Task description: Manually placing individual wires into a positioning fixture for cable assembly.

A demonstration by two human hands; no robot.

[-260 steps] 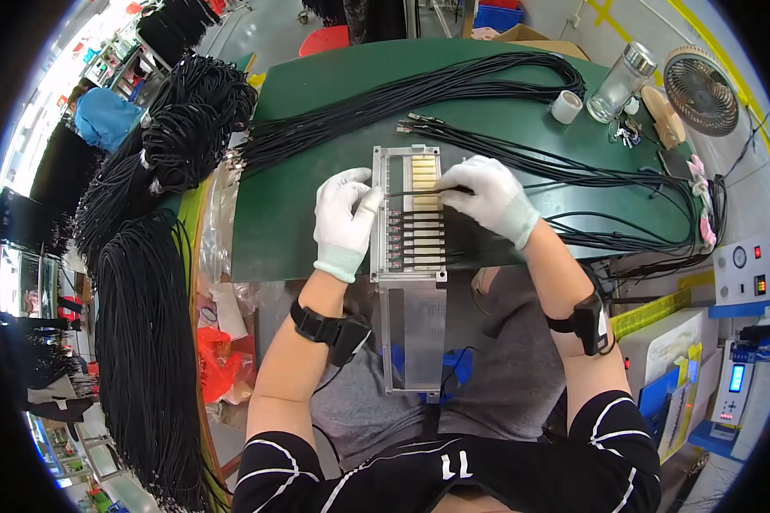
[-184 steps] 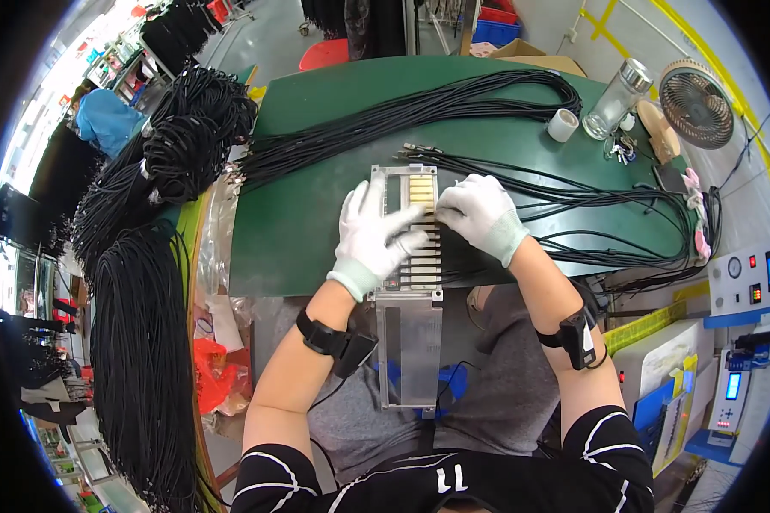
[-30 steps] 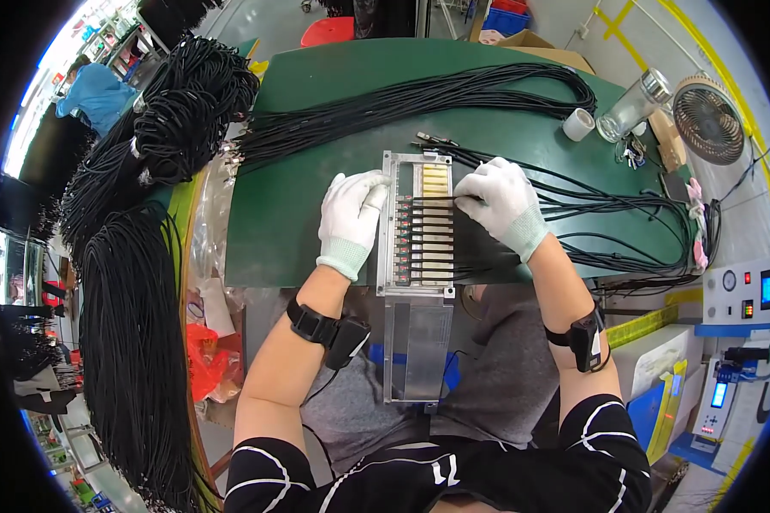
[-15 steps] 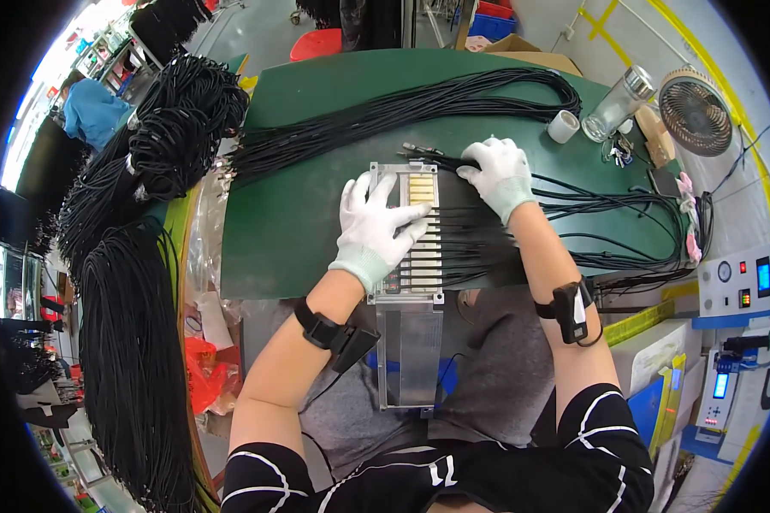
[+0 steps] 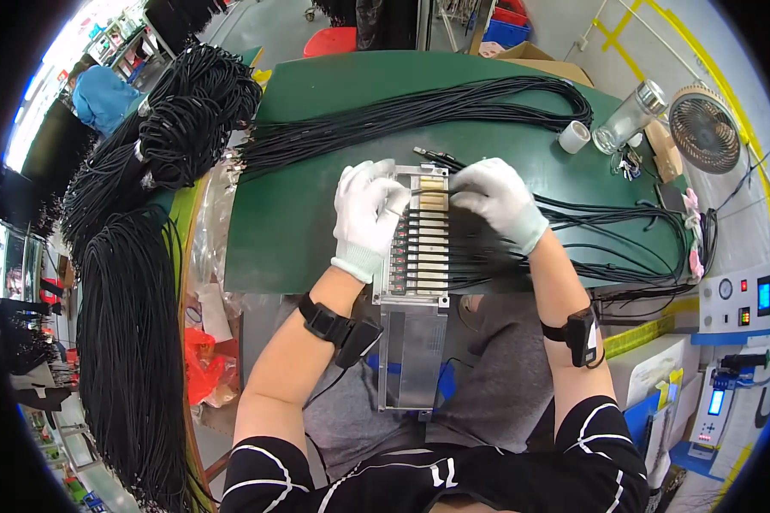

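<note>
Right hand back at fixture

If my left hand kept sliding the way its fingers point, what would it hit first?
Probably the right hand: the left hand points rightward across the top of the slotted metal fixture, whose plugs lie just under that path. Depth is unclear.

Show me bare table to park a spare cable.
Bare green table lies left of the left hand, below the cable bundle. Right of the fixture, under the right hand, loose cables crowd it.
</note>
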